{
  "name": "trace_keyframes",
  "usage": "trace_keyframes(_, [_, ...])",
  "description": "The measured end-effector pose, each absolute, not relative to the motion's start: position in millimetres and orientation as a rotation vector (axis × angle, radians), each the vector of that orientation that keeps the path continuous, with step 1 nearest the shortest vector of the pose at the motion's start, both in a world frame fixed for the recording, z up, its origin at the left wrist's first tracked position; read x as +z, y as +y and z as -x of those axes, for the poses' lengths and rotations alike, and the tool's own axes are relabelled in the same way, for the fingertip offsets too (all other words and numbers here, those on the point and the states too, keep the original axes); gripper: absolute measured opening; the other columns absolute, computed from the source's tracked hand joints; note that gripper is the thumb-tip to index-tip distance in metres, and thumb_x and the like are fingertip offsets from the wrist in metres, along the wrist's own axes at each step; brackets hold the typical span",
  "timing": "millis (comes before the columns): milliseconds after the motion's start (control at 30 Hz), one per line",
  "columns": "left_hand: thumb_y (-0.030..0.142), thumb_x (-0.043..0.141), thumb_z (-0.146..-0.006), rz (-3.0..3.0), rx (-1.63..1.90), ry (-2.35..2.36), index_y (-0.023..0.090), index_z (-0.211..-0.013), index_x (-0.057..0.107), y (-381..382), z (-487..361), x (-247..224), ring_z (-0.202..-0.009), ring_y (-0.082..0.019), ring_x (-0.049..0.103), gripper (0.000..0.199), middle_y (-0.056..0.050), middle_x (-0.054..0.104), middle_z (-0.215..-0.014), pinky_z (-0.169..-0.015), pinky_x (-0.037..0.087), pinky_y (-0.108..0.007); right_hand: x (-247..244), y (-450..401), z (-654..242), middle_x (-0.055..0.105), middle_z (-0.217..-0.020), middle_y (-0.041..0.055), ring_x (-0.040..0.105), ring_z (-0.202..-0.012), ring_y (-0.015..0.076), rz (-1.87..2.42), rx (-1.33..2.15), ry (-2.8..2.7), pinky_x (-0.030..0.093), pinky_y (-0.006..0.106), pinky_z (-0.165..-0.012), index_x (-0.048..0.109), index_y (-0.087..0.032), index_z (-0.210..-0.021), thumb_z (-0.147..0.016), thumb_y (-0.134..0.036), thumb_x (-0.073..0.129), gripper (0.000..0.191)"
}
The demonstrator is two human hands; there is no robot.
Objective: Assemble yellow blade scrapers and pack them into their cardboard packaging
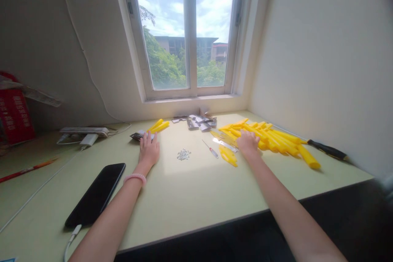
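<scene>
Left of the heap of small metal pieces on the tabletop, I have my left hand at a dark packet, grip apart, while right of that heap, past a screwdriver, my right hand meets yellow plastic pieces, its grip hidden from me.

A pale pink bracelet circles the left forearm near the wrist, its narrow band ribbed in small, even bumps; whether these are beads or coils is too small to tell. The left hand, right hand and right forearm are bare.
</scene>
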State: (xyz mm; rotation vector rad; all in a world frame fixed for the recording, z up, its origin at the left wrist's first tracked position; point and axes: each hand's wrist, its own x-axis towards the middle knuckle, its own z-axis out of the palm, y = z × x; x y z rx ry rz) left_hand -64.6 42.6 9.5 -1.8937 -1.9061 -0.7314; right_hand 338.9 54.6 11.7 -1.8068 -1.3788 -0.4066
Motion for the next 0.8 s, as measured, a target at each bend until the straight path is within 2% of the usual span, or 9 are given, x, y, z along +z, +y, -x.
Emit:
trace_keyframes(67, [0.025, 0.032, -0.085, 1.929, -0.847, -1.853, 0.010, -0.130, 0.041, 40, 54, 15, -0.131, -0.028, 0.018, 0.048, -0.015, 0.032, -0.139, -0.106, 0.014, -0.045, 7, 55, -352, 0.058, -0.068, 0.0114, 0.050, -0.084, 0.0288, 1.844, -0.427, -1.420, 0.033, 0.050, -0.076, 0.057, -0.018, -0.062, -0.073, -0.023, 0.049, 0.014])
trace_keyframes(167, [0.025, 0.031, -0.086, 1.933, -1.125, -1.769, 0.012, -0.127, 0.044, 33, 36, 25, -0.130, -0.025, 0.021, 0.045, -0.012, 0.036, -0.137, -0.107, 0.015, -0.042, 2, 55, -360, 0.057, -0.069, 0.0105, 0.050, -0.084, 0.0273, 1.824, -0.514, -1.439, 0.033, 0.047, -0.077, 0.057, -0.018, -0.062, -0.073, -0.024, 0.051, 0.014])
trace_keyframes(233, [0.025, 0.031, -0.086, 1.913, -1.306, -1.727, 0.015, -0.124, 0.046, 28, 24, 31, -0.129, -0.023, 0.023, 0.042, -0.010, 0.039, -0.135, -0.107, 0.016, -0.040, 4, 55, -360, 0.059, -0.073, 0.0116, 0.050, -0.084, 0.0271, 1.760, -0.554, -1.389, 0.034, 0.046, -0.076, 0.058, -0.018, -0.066, -0.073, -0.024, 0.052, 0.011])
trace_keyframes(300, [0.025, 0.032, -0.086, 1.895, -1.472, -1.698, 0.013, -0.121, 0.049, 22, 11, 36, -0.128, -0.022, 0.026, 0.040, -0.011, 0.040, -0.133, -0.107, 0.017, -0.039, 12, 55, -355, 0.060, -0.078, 0.0136, 0.050, -0.085, 0.0279, 1.719, -0.532, -1.316, 0.034, 0.046, -0.076, 0.060, -0.016, -0.073, -0.073, -0.024, 0.053, 0.011])
trace_keyframes(433, [0.026, 0.038, -0.084, 1.912, -1.825, -1.714, 0.013, -0.111, 0.055, 11, -10, 40, -0.124, -0.022, 0.033, 0.035, -0.012, 0.046, -0.128, -0.106, 0.019, -0.039, 37, 47, -324, 0.062, -0.089, 0.0111, 0.053, -0.087, 0.0275, 1.663, -0.250, -1.307, 0.037, 0.045, -0.076, 0.060, -0.017, -0.089, -0.071, -0.029, 0.054, 0.022])
trace_keyframes(533, [0.030, 0.038, -0.084, 1.943, -2.331, -1.739, 0.013, -0.111, 0.054, 3, -21, 41, -0.116, -0.022, 0.044, 0.036, -0.013, 0.054, -0.119, -0.102, 0.028, -0.039, 52, 28, -279, 0.063, -0.092, 0.0069, 0.056, -0.086, 0.0230, 1.389, 0.006, -1.523, 0.040, 0.039, -0.078, 0.058, -0.019, -0.094, -0.073, -0.028, 0.053, 0.023])
trace_keyframes(600, [0.035, 0.038, -0.085, 2.069, -2.776, -1.661, 0.012, -0.117, 0.048, -2, -25, 42, -0.107, -0.022, 0.053, 0.041, -0.015, 0.059, -0.110, -0.093, 0.039, -0.040, 57, 9, -245, 0.063, -0.094, 0.0061, 0.057, -0.087, 0.0218, 1.218, 0.046, -1.682, 0.041, 0.037, -0.079, 0.056, -0.020, -0.096, -0.075, -0.027, 0.053, 0.023])
trace_keyframes(667, [0.040, 0.040, -0.084, 2.155, -3.124, -1.559, 0.011, -0.118, 0.045, -7, -25, 44, -0.099, -0.023, 0.058, 0.045, -0.016, 0.062, -0.104, -0.086, 0.044, -0.041, 57, -11, -214, 0.062, -0.097, 0.0066, 0.056, -0.089, 0.0213, 1.090, 0.064, -1.822, 0.041, 0.036, -0.079, 0.055, -0.020, -0.100, -0.076, -0.026, 0.053, 0.024])
trace_keyframes(800, [0.041, 0.046, -0.082, 1.947, -3.465, -1.418, 0.016, -0.121, 0.042, -17, -18, 49, -0.086, -0.021, 0.063, 0.046, -0.015, 0.062, -0.107, -0.082, 0.046, -0.040, 55, -40, -178, 0.060, -0.098, 0.0067, 0.056, -0.083, 0.0194, 0.927, 0.204, -2.086, 0.042, 0.034, -0.075, 0.053, -0.021, -0.106, -0.079, -0.026, 0.051, 0.028])
